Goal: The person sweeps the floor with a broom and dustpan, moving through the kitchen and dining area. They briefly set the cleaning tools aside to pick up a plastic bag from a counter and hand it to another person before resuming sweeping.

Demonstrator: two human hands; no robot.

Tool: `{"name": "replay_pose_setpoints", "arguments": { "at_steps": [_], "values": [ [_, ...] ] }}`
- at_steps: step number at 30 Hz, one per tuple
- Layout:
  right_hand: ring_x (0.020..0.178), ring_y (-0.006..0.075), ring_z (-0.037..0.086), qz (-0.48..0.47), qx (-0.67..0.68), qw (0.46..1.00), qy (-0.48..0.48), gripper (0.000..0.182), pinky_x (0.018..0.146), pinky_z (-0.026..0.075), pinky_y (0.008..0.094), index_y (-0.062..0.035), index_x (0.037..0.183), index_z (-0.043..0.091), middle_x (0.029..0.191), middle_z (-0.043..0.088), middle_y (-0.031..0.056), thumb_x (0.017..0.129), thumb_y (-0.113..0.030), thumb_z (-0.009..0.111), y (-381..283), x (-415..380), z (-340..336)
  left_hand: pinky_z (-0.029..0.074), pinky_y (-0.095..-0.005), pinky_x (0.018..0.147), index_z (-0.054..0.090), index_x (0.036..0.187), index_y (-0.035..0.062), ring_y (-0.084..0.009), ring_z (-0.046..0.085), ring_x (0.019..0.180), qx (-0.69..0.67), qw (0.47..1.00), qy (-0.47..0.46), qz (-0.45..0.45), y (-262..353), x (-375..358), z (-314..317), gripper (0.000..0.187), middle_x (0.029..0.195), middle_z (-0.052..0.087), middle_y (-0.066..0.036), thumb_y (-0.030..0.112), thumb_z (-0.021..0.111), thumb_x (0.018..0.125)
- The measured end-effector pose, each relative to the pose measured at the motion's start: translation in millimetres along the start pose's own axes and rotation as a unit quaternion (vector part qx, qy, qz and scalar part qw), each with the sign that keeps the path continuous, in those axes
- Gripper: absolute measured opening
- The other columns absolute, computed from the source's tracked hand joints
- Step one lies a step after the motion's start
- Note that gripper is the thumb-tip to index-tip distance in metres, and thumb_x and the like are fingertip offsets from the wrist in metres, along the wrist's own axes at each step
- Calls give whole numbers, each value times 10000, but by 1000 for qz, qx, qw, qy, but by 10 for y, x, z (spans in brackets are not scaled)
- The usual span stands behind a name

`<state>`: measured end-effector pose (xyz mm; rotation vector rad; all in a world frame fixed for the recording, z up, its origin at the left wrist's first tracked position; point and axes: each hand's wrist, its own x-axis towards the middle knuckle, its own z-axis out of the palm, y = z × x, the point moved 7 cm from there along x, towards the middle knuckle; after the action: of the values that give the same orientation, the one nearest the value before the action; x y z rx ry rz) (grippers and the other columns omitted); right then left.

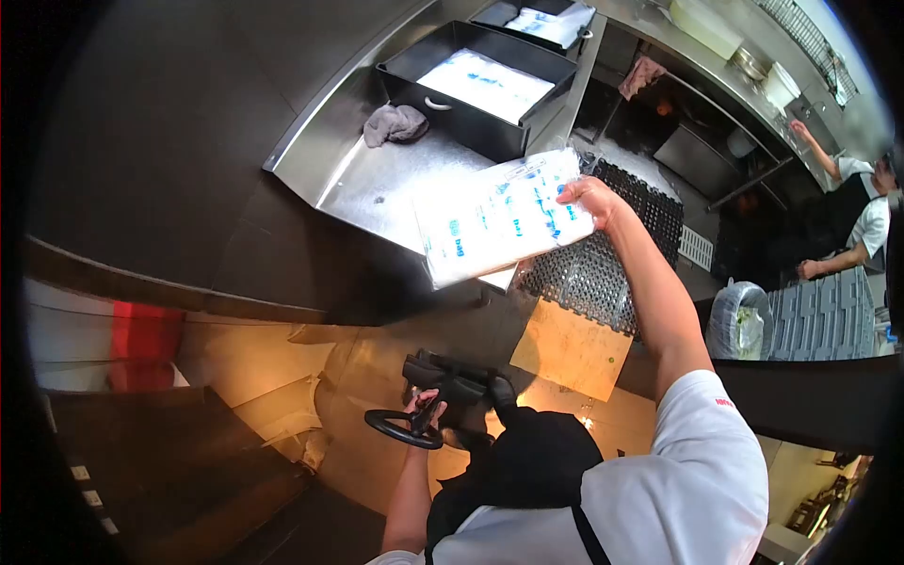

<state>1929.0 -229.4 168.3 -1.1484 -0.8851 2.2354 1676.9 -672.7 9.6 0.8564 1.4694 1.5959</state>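
Observation:
My right hand [595,201] grips the right edge of a flat white pack [499,221] with blue "bag" print and a clear plastic wrapper. The pack is tilted and overlaps the front of the steel counter [363,193] in this view. Lower down, near my body, my left hand [424,407] is closed around the bar of a black, wheel-like ring [405,429]. Behind the pack stands a black tray [452,118] with a similar white pack [485,83] lying in it.
A crumpled grey cloth [395,123] lies beside the tray. Another black tray [508,21] stands farther back. Black rubber mats [650,202] and a cardboard sheet [570,348] cover parts of the floor. At the right, a co-worker [852,212] stands near stacked grey crates [821,315].

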Motion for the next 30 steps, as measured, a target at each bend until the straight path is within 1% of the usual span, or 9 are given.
{"name": "replay_pose_setpoints", "arguments": {
  "at_steps": [6,12,15,22,25,26,28,29,30],
  "values": [
    [676,281,629,31,-103,993,44,157,645,535,415,87,827,574,768,612,162,679,37,556,64,80,-314,464,-261,834,571,936,0,-149,530,943,-20,998,2,-63,110,12,38,279,1013,558,-90,-92,654,686],
    [639,274,628,44,-111,992,33,168,618,534,400,112,809,566,757,611,168,668,20,571,68,91,-316,466,-267,826,571,935,-2,-148,531,932,-41,999,-13,-19,16,-4,4,277,1013,558,-95,-91,656,686],
    [648,272,628,37,-126,991,39,187,631,533,392,124,822,560,763,611,169,671,15,566,87,112,-347,464,-261,830,570,937,-3,-147,528,935,17,1000,-12,-3,-37,-16,-39,282,1016,557,-98,-90,658,683],
    [714,253,628,28,-98,994,25,256,670,530,368,100,914,562,831,615,167,676,5,557,141,-7,-256,470,-262,844,571,938,-1,-153,524,953,-18,999,-3,-50,53,7,-8,274,1023,555,-100,-102,640,692],
    [743,247,630,-33,-112,993,22,253,705,525,359,74,946,565,858,622,157,706,-4,567,82,-127,-215,475,-272,847,571,946,-3,-160,523,961,-57,996,11,-71,40,9,1,274,1027,552,-108,-105,628,699],
    [840,241,627,-64,-65,996,3,311,757,514,358,42,1061,522,950,618,145,806,-133,555,91,-151,-225,476,-277,848,568,953,-5,-165,523,968,-81,991,22,-104,-38,2,-34,278,1029,550,-112,-105,625,700],
    [875,245,617,-55,107,993,-4,327,752,516,367,13,1088,512,982,611,140,852,-214,515,147,-289,-216,483,-288,846,565,964,-8,-175,523,981,-55,995,16,-81,-42,5,-50,284,1034,547,-120,-105,620,703],
    [893,247,612,-50,192,980,-5,340,750,517,372,-2,1102,507,997,607,137,875,-254,495,181,-379,-210,488,-293,841,564,968,-8,-180,522,987,-6,1000,-1,-24,14,14,-32,285,1037,544,-123,-104,618,705],
    [903,243,608,-40,177,983,-10,416,750,520,385,-30,1171,458,1032,594,139,896,-340,441,201,-542,-121,493,-298,837,563,972,-9,-186,522,993,43,998,-19,33,83,10,1,287,1040,542,-127,-104,616,707]
  ]
}}
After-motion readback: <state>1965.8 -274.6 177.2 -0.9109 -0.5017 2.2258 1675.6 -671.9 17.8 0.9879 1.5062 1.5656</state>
